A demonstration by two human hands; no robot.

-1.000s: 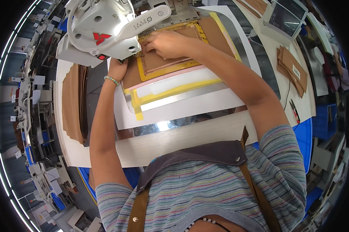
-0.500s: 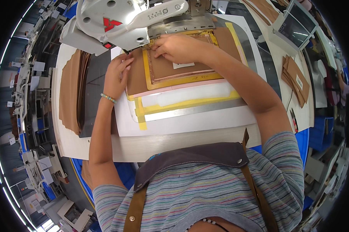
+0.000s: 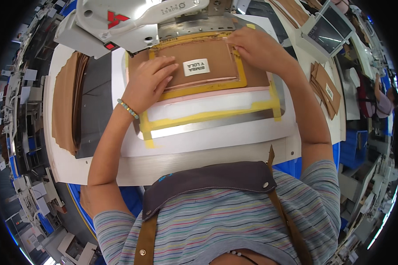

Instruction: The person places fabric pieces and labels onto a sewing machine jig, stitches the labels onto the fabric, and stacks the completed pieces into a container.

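A brown panel (image 3: 203,51) with a white printed label (image 3: 196,67) lies inside a yellow rectangular frame (image 3: 203,90), over a larger brown sheet (image 3: 256,77) on a taped metal plate (image 3: 208,119). My left hand (image 3: 148,84) rests at the frame's left side, fingers apart and reaching onto the brown panel. My right hand (image 3: 256,51) is at the frame's upper right corner, fingers curled and closed on its edge. The white head of a sewing machine (image 3: 110,31) overhangs the back left of the frame.
A stack of brown sheets (image 3: 64,106) lies on a dark board (image 3: 93,110) at left. At right are a screen (image 3: 329,31) and labelled brown pieces (image 3: 322,88). Another person (image 3: 384,99) is beyond the table at far right. The table's front edge (image 3: 208,165) is close to my body.
My left hand has come from beside the machine head down and rightward onto the panel. My right hand has moved right to the frame's corner, uncovering the white label.
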